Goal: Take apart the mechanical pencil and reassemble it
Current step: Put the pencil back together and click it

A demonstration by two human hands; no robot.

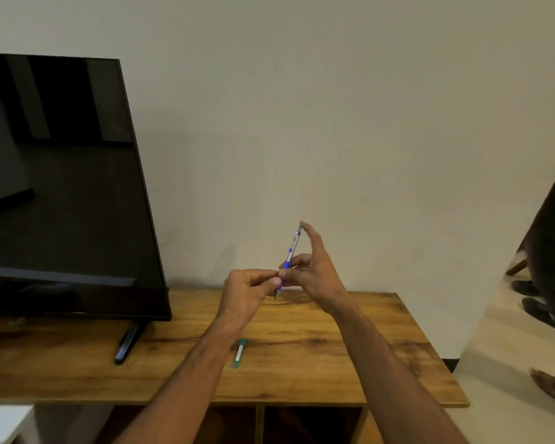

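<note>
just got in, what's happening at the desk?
A person holds a blue mechanical pencil upright over the wooden table. The right hand grips the barrel, index finger at the top end; the left hand pinches near the tip. It looks assembled. A small green tube lies on the table beside a dark TV.

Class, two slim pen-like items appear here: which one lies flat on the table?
The green tube, lying untouched beneath the left forearm; the blue mechanical pencil is held upright in both hands.

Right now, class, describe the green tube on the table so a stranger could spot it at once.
Find the wooden table right of the black TV. The green tube lies flat near its front edge, under the left forearm. Unlike the blue pencil held in both hands, it lies untouched.
</note>
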